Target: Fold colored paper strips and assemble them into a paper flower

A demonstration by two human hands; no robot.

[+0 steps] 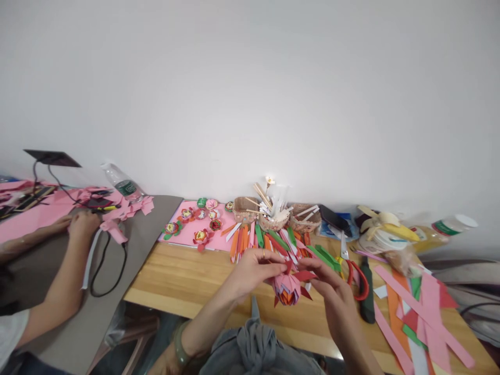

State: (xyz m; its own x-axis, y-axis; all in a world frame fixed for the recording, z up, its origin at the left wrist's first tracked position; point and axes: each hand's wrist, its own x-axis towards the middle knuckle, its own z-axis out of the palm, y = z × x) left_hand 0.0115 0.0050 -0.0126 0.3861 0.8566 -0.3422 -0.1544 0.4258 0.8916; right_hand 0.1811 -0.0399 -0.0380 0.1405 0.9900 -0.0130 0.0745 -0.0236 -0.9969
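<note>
Between my hands, over the front of the wooden table, is a folded paper flower (287,289) with pink, orange and red petals, its opening tilted toward me. My left hand (260,268) pinches it from the left, thumb and fingers at its upper side. On the right, my right hand (330,286) has its fingers closed on a red petal at the flower's edge. Folded paper strips (242,240) in orange, green, red and white lie just behind my hands. Red-handled scissors (357,278) rest to the right of my right hand.
Finished paper flowers sit on a pink sheet (189,237). Woven baskets (246,212) with sticks stand by the wall. Rightward are a dark green tool (367,291), loose paper strips (424,312), a banana (400,232) and a jar (455,224). Another person's hands (84,224) work at the grey table.
</note>
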